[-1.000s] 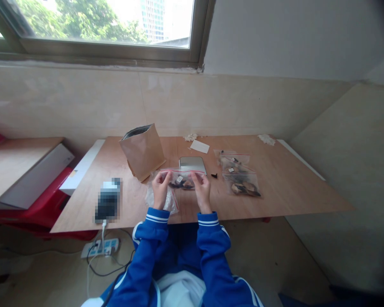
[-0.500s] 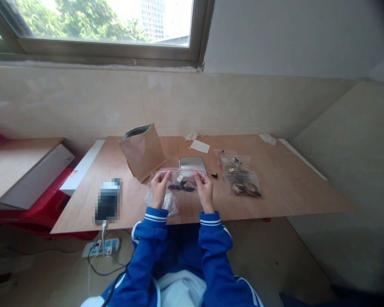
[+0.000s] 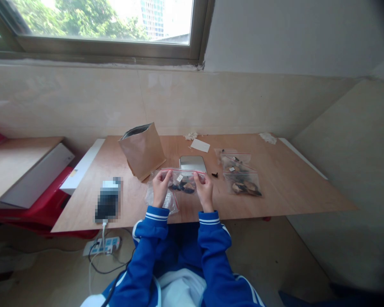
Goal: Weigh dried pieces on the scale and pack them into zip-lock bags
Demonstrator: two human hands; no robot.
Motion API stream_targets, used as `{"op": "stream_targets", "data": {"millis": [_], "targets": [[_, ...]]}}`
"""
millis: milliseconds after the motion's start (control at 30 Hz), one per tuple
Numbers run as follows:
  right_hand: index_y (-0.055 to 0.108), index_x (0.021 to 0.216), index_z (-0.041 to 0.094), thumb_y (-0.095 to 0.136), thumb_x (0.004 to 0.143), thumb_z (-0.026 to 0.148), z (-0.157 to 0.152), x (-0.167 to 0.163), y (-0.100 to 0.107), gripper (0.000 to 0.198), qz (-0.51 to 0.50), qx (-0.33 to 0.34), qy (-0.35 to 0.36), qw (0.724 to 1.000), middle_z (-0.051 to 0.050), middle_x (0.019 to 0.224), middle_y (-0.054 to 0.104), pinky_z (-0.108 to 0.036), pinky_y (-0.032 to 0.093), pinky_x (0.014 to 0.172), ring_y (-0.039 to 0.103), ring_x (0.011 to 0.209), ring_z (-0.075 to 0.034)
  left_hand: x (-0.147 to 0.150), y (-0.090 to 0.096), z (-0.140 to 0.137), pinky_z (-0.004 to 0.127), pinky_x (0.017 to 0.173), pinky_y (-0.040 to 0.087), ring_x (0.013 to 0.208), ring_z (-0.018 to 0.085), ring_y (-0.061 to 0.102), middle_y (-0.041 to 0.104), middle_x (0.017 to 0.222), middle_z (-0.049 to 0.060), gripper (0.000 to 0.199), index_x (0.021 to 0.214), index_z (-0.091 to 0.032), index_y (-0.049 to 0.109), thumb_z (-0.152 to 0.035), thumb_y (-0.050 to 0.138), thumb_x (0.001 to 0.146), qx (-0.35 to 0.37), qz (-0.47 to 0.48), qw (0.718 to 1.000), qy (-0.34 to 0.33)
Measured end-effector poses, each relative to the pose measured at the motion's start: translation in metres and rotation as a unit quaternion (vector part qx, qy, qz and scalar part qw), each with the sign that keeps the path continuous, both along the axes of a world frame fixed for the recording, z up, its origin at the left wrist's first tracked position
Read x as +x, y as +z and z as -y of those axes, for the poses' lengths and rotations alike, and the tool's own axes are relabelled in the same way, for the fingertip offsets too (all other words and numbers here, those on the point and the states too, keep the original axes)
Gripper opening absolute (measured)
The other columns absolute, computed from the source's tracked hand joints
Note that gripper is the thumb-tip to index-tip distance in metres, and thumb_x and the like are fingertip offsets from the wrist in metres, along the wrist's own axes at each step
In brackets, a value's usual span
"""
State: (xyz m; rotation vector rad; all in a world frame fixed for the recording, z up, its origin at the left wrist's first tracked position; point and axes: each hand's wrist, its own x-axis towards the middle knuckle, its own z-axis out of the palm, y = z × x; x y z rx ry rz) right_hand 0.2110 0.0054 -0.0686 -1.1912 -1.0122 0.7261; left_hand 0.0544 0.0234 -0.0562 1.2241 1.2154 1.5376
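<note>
Between my two hands is a clear zip-lock bag (image 3: 182, 185) with a red seal strip, holding dark and tan dried pieces and a small white packet. My left hand (image 3: 161, 186) pinches its top edge near the left end. At the other end, my right hand (image 3: 204, 189) pinches the same red strip. Just behind the bag lies a flat silver scale (image 3: 192, 163). Beneath my left hand are clear plastic bags (image 3: 172, 204), partly covered. A small black piece (image 3: 214, 175) lies right of the scale.
Several filled zip-lock bags (image 3: 245, 186) lie on the right of the wooden table (image 3: 284, 192). An open brown paper pouch (image 3: 143, 150) stands at back left. A white card (image 3: 200, 145) lies behind the scale. At left is a blurred-out device (image 3: 108, 201) with a white cable (image 3: 103, 230).
Both hands keep their pinch on the zip-lock bag. My left hand has shifted very slightly to the right; little else differs.
</note>
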Motion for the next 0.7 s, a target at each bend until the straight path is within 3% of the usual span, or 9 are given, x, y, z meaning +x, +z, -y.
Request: {"op": "stream_targets", "data": {"millis": [100,167,267,367,433,533,600,700], "targets": [[0.062,0.084,0.018,0.056,0.086,0.046,0.000,0.002,0.002,0.028,0.049,0.004,-0.015,0.999,-0.005,0.074,0.071,-0.034,0.055,0.070,0.067,0.070,-0.020,0.000,0.000,0.001,0.024,0.064,0.044,0.065,0.013,0.056,0.062,0.065,0.000,0.029,0.071,-0.015,0.065,-0.042,0.064,0.080,0.015,-0.013,1.000,0.001],[0.064,0.089,0.018,0.053,0.089,0.040,0.000,0.002,0.009,0.025,0.126,0.032,-0.053,0.990,-0.008,0.089,0.071,-0.038,0.052,0.083,0.067,0.086,-0.022,0.001,0.002,0.002,0.024,0.065,0.045,0.066,0.013,0.058,0.064,0.068,0.001,0.027,0.075,-0.016,0.066,-0.042,0.064,0.081,0.026,-0.017,1.000,0.001],[0.065,0.108,0.020,0.050,0.090,0.029,0.002,-0.003,0.028,0.025,0.285,0.082,-0.103,0.949,-0.011,0.120,0.063,-0.044,0.038,0.103,0.054,0.117,-0.025,0.002,0.006,0.003,0.026,0.066,0.048,0.070,0.015,0.062,0.069,0.077,0.003,0.027,0.086,-0.016,0.070,-0.042,0.066,0.080,0.033,-0.013,0.999,-0.019],[0.064,0.112,0.026,0.051,0.090,0.025,-0.001,-0.011,0.051,0.026,0.415,0.090,-0.041,0.905,-0.006,0.128,0.059,-0.046,0.025,0.109,0.043,0.128,-0.025,0.004,0.010,0.001,0.028,0.068,0.050,0.074,0.016,0.064,0.071,0.083,0.005,0.027,0.089,-0.017,0.070,-0.041,0.068,0.078,0.048,-0.004,0.998,-0.032],[0.067,0.104,0.027,0.053,0.091,0.025,-0.006,-0.016,0.064,0.019,0.463,0.088,0.032,0.882,-0.004,0.117,0.066,-0.045,0.023,0.108,0.047,0.124,-0.024,0.006,0.012,-0.002,0.028,0.072,0.051,0.076,0.016,0.064,0.070,0.083,0.004,0.024,0.088,-0.017,0.068,-0.039,0.070,0.077,0.070,0.015,0.997,-0.014],[0.067,0.095,0.024,0.050,0.095,0.026,-0.018,-0.018,0.076,0.017,0.493,0.081,0.129,0.857,-0.002,0.094,0.072,-0.039,0.028,0.102,0.061,0.099,-0.020,0.006,0.015,-0.007,0.027,0.074,0.050,0.076,0.015,0.064,0.068,0.081,0.002,0.022,0.083,-0.018,0.063,-0.036,0.071,0.075,0.091,0.039,0.995,0.018],[0.066,0.091,0.023,0.047,0.097,0.025,-0.024,-0.016,0.080,0.019,0.511,0.074,0.155,0.842,-0.001,0.086,0.072,-0.034,0.031,0.094,0.062,0.085,-0.018,0.006,0.017,-0.009,0.026,0.072,0.050,0.075,0.014,0.064,0.067,0.079,0.002,0.022,0.078,-0.018,0.060,-0.037,0.071,0.075,0.090,0.038,0.995,0.021],[0.065,0.089,0.022,0.047,0.096,0.022,-0.027,-0.014,0.085,0.019,0.542,0.066,0.141,0.826,-0.003,0.083,0.072,-0.031,0.032,0.087,0.061,0.079,-0.018,0.007,0.018,-0.010,0.025,0.068,0.048,0.072,0.014,0.062,0.066,0.075,0.001,0.024,0.073,-0.018,0.057,-0.038,0.070,0.077,0.093,0.020,0.995,0.017]]}}
